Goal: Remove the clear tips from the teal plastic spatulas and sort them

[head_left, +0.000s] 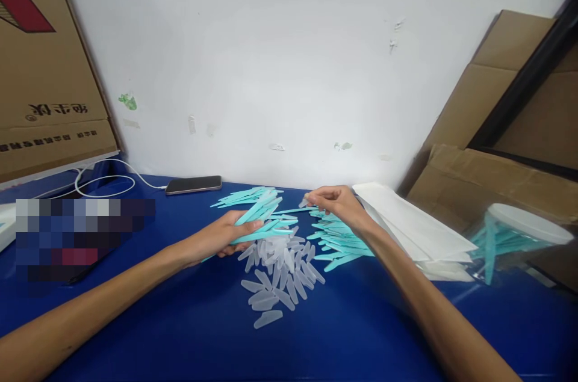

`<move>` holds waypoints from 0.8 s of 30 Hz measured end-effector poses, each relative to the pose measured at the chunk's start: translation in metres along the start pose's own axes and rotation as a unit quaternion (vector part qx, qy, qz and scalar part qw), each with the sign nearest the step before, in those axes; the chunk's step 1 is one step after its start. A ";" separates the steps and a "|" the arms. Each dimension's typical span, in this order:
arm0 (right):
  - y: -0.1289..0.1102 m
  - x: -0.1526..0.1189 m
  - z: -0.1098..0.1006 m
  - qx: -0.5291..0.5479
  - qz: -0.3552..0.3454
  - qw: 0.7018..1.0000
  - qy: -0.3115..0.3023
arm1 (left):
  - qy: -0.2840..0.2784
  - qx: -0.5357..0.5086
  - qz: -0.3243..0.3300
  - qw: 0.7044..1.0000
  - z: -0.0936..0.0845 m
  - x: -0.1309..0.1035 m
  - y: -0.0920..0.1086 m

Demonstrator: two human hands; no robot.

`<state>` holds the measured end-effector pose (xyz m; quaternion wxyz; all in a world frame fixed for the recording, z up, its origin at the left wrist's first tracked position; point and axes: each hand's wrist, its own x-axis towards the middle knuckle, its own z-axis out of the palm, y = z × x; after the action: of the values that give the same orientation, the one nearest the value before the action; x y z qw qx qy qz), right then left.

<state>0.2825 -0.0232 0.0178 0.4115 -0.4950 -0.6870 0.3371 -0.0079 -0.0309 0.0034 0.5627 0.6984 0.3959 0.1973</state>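
My left hand (pixel 232 233) is wrapped round a bundle of teal sticks (pixel 259 213), which fan out to the right. Pinched in the fingertips of my right hand (pixel 332 198) is a small translucent cap (pixel 303 201), beside the end of a teal stick that reaches across from the bundle. Below and between the hands lies a heap of translucent caps (pixel 284 268) on the blue table (pixel 203 334). A pile of teal sticks (pixel 341 240) lies under my right wrist. More teal sticks (pixel 239 195) rest behind my left hand.
A phone (pixel 194 184) with a white cable lies by the wall. White paper bags (pixel 415 225) and a clear tub with a white lid (pixel 530 222) holding teal sticks are at the right. Cardboard boxes (pixel 45 69) stand on both sides. A blurred patch covers the left.
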 end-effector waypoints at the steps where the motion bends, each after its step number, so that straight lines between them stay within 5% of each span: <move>1: 0.002 0.000 0.001 -0.001 0.003 1.000 -0.030 | 0.005 0.001 0.000 1.000 -0.001 0.000 0.001; 5: 0.008 -0.003 0.017 0.009 0.013 0.984 -0.179 | -0.001 0.015 0.002 1.000 0.001 0.000 0.003; 7: 0.008 -0.004 0.025 -0.002 0.001 0.979 -0.204 | -0.003 0.023 0.002 1.000 0.004 0.000 0.002; 12: -0.005 -0.008 0.029 -0.004 -0.031 0.993 -0.111 | 0.003 0.037 -0.013 0.999 0.009 -0.001 0.000; 24: -0.018 -0.013 0.039 0.016 -0.068 0.995 -0.074 | -0.018 0.051 -0.025 0.998 0.010 -0.003 -0.001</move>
<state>0.2424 -0.0425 0.0135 0.3893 -0.4142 -0.7424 0.3546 -0.0025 -0.0394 -0.0001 0.5385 0.7194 0.4121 0.1504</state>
